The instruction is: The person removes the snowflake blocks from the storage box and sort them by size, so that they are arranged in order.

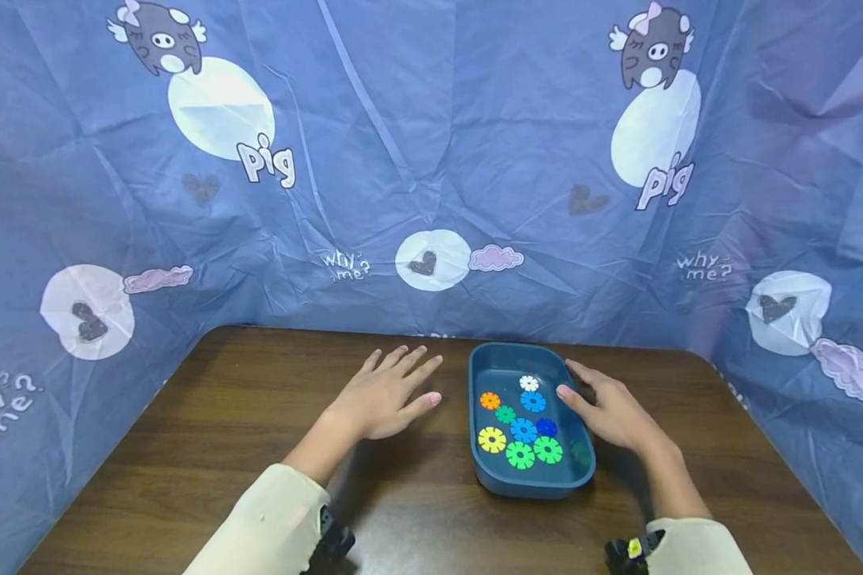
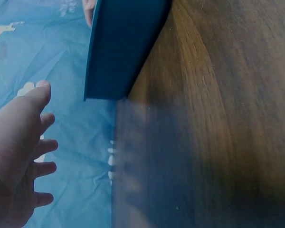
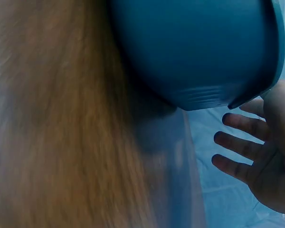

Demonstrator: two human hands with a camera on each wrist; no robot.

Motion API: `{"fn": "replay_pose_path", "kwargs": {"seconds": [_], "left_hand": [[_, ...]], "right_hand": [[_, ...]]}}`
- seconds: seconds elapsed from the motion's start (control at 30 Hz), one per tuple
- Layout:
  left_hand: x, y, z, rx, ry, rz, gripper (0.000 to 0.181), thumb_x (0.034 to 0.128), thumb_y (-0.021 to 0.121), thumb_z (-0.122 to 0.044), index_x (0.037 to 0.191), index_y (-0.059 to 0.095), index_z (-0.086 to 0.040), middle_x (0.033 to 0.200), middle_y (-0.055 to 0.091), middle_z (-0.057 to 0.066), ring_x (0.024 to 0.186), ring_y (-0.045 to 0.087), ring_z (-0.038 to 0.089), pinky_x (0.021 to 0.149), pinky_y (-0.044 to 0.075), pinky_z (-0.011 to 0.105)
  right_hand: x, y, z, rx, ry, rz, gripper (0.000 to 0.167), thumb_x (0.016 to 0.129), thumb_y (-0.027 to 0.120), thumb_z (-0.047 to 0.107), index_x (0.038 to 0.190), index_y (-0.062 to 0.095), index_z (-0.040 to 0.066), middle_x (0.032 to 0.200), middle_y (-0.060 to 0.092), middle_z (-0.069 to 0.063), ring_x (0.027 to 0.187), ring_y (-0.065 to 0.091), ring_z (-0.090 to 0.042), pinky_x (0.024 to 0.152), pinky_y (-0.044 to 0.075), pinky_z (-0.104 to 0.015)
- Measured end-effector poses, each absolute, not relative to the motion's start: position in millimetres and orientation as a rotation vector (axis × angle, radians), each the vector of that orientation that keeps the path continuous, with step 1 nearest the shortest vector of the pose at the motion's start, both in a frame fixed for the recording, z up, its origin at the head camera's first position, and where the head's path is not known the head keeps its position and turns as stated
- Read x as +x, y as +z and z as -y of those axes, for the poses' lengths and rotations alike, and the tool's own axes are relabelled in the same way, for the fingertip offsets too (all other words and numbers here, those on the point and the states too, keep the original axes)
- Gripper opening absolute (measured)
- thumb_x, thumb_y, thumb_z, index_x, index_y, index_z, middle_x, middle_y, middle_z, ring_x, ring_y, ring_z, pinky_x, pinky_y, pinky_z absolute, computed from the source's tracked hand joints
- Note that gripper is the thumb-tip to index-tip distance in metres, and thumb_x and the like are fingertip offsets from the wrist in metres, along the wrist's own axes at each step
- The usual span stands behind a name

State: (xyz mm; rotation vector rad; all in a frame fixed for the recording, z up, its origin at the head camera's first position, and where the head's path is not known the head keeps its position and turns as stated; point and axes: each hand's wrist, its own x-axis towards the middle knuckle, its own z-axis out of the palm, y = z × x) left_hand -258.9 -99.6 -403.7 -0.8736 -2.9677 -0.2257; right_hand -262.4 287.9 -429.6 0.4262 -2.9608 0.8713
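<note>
A dark blue plastic tray (image 1: 528, 486) stands on the table, holding several flat notched discs such as the yellow disc (image 1: 492, 440), the orange disc (image 1: 490, 401) and the white disc (image 1: 529, 383). Blue and green discs lie among them. My left hand (image 1: 384, 399) hovers left of the tray, fingers spread, with nothing in it. At the tray's right side is my right hand (image 1: 614, 411), its thumb over the rim and its other fingers outside. In the right wrist view those fingers (image 3: 237, 145) extend apart from the tray wall; the thumb is partly hidden.
The brown wooden table (image 1: 244, 447) extends around the tray. Behind it and at both sides hangs a blue printed cloth (image 1: 374, 176), close to the table's back edge.
</note>
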Motion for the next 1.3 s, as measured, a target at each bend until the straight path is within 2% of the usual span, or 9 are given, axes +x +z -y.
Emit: {"fn": "replay_pose_path", "kwargs": {"seconds": [0.17, 0.37, 0.43, 0.57, 0.67, 0.8, 1.03, 1.3], "left_hand": [[-261, -399, 88, -0.940, -0.191, 2.944, 0.067, 0.1059, 0.028, -0.064, 0.163, 0.028, -0.029, 0.168, 0.027, 0.004, 0.155, 0.022, 0.029, 0.124, 0.014, 0.057], [-265, -396, 74, -0.999, -0.119, 2.936, 0.067, 0.1062, 0.028, -0.063, 0.163, 0.027, -0.029, 0.169, 0.026, 0.001, 0.155, 0.024, 0.027, 0.124, 0.015, 0.057], [-267, -396, 68, -1.024, -0.093, 2.928, 0.067, 0.1062, 0.028, -0.063, 0.163, 0.027, -0.029, 0.169, 0.026, 0.000, 0.155, 0.024, 0.027, 0.124, 0.016, 0.057], [-270, -397, 54, -1.113, -0.048, 2.919, 0.067, 0.1061, 0.031, -0.063, 0.163, 0.028, -0.029, 0.168, 0.026, 0.001, 0.155, 0.024, 0.026, 0.124, 0.016, 0.057], [-272, -397, 45, -1.195, 0.002, 2.922, 0.068, 0.1049, 0.029, -0.066, 0.163, 0.028, -0.030, 0.169, 0.025, 0.001, 0.155, 0.023, 0.026, 0.125, 0.015, 0.057], [-274, -397, 36, -1.294, 0.032, 2.924, 0.071, 0.1033, 0.027, -0.070, 0.163, 0.029, -0.031, 0.169, 0.025, 0.001, 0.155, 0.023, 0.026, 0.125, 0.016, 0.056], [-281, -397, 19, -1.370, 0.053, 2.885, 0.072, 0.1028, 0.025, -0.071, 0.161, 0.034, -0.029, 0.166, 0.033, 0.001, 0.153, 0.029, 0.024, 0.125, 0.020, 0.049], [-285, -403, -2, -1.361, -0.026, 2.915, 0.068, 0.1032, 0.039, -0.066, 0.161, 0.036, -0.028, 0.163, 0.037, 0.001, 0.152, 0.030, 0.023, 0.125, 0.022, 0.048]], "right_hand": [[-266, -436, -288, 0.363, 1.009, 2.890, 0.065, 0.107, 0.053, 0.045, 0.153, 0.043, 0.000, 0.144, 0.055, -0.027, 0.123, 0.060, -0.043, 0.101, 0.050, -0.059], [-269, -443, -290, 0.304, 1.122, 2.803, 0.047, 0.107, 0.058, 0.027, 0.146, 0.054, 0.001, 0.130, 0.065, -0.024, 0.119, 0.063, -0.038, 0.098, 0.052, -0.056], [-269, -444, -290, 0.285, 1.176, 2.766, 0.043, 0.105, 0.060, 0.022, 0.144, 0.057, 0.002, 0.126, 0.067, -0.022, 0.115, 0.064, -0.036, 0.093, 0.055, -0.049], [-268, -445, -292, 0.254, 1.334, 2.698, 0.040, 0.104, 0.060, 0.015, 0.141, 0.059, -0.001, 0.120, 0.068, -0.021, 0.107, 0.063, -0.027, 0.084, 0.056, -0.029], [-268, -445, -294, 0.235, 1.415, 2.676, 0.039, 0.105, 0.059, 0.012, 0.141, 0.058, -0.003, 0.117, 0.067, -0.020, 0.103, 0.062, -0.021, 0.081, 0.055, -0.021], [-266, -447, -295, 0.210, 1.441, 2.687, 0.039, 0.105, 0.059, 0.014, 0.141, 0.059, -0.001, 0.116, 0.068, -0.020, 0.100, 0.064, -0.019, 0.081, 0.056, -0.021], [-265, -448, -295, 0.183, 1.489, 2.673, 0.041, 0.105, 0.060, 0.019, 0.142, 0.059, 0.001, 0.116, 0.068, -0.021, 0.099, 0.066, -0.018, 0.081, 0.056, -0.022], [-266, -452, -295, 0.169, 1.545, 2.645, 0.041, 0.105, 0.061, 0.017, 0.141, 0.059, -0.001, 0.114, 0.068, -0.021, 0.096, 0.066, -0.010, 0.081, 0.056, -0.021]]}}
